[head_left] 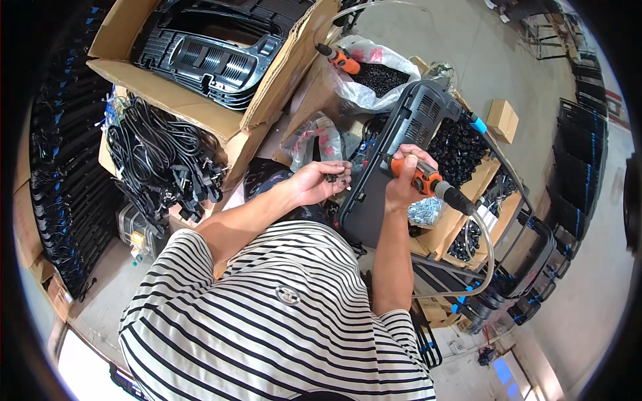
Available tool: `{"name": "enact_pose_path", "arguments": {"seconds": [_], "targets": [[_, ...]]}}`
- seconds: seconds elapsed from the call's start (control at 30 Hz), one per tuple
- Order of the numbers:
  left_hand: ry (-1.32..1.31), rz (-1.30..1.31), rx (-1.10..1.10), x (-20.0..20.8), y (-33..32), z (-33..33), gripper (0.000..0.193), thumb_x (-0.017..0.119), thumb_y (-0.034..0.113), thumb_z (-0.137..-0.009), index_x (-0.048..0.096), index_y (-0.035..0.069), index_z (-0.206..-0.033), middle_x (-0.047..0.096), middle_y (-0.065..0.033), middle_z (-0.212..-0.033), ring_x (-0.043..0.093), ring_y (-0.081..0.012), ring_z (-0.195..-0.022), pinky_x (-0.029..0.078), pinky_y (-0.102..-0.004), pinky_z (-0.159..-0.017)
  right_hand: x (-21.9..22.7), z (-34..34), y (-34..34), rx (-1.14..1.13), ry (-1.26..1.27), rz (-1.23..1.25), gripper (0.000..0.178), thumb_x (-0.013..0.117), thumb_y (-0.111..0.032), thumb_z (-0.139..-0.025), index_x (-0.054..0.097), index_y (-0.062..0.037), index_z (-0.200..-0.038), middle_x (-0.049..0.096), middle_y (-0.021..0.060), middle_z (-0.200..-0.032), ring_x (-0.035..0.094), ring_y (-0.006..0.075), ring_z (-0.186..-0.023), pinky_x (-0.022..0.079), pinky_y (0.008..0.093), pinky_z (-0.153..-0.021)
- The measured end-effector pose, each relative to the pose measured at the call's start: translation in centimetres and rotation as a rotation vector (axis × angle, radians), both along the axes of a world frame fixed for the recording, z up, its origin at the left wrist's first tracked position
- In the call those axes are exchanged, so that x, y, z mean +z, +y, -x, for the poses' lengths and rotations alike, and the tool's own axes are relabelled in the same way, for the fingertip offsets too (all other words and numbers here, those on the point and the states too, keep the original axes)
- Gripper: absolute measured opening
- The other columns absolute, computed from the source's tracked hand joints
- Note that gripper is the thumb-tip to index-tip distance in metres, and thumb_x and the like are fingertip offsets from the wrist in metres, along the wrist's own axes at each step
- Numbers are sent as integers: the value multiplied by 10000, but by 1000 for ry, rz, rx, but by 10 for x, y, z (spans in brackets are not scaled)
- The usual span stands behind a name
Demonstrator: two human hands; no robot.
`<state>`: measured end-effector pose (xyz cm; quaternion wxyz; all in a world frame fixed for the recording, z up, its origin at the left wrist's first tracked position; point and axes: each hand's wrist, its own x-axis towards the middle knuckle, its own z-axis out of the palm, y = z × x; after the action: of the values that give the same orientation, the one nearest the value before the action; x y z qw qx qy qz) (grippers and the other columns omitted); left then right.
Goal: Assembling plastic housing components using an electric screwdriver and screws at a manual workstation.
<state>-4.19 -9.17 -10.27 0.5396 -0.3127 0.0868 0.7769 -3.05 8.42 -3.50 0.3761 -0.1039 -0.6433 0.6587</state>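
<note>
Now the orange driver (428, 182) sits snug inside the right hand (404, 179), fingers wrapped round its body, nose angled toward the black panel (376, 208) just beyond them. Its tip is hard to make out; if the nose meets that panel at a slant, it could well slip and scratch the face. Over to the left hand (319, 183): fingertips drawn in narrow on small dark pieces (331, 178), too tiny to identify, near the panel's edge. A loose pinch could spill one below the fingers. Behind the right fingers loops a clear hose (493, 257), and a snag there would probably tug the driver off line. Farther out, beyond both hands' fingers, a second orange driver (344, 62) leans by a white bag (364, 50), looking liable to topple if knocked.
</note>
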Motion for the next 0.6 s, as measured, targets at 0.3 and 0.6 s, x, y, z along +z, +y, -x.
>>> {"name": "enact_pose_path", "arguments": {"seconds": [0.3,0.6], "targets": [[122,-9,0,32,8,-12,187,529,14,-915,594,-24,-1085,638,-106,-989,631,-219,-923,515,-322,-818,90,-65,-10,38,117,71,293,531,-294,-941,507,-11,-1014,600,185,-824,546,236,-653,472,370,-625],[206,-28,-134,63,30,-46,190,536,4,-904,602,-24,-1080,647,-111,-981,644,-230,-933,520,-322,-820,109,-134,-13,-78,130,178,352,515,-366,-937,505,-25,-1024,589,178,-822,538,246,-671,458,382,-654]]}}
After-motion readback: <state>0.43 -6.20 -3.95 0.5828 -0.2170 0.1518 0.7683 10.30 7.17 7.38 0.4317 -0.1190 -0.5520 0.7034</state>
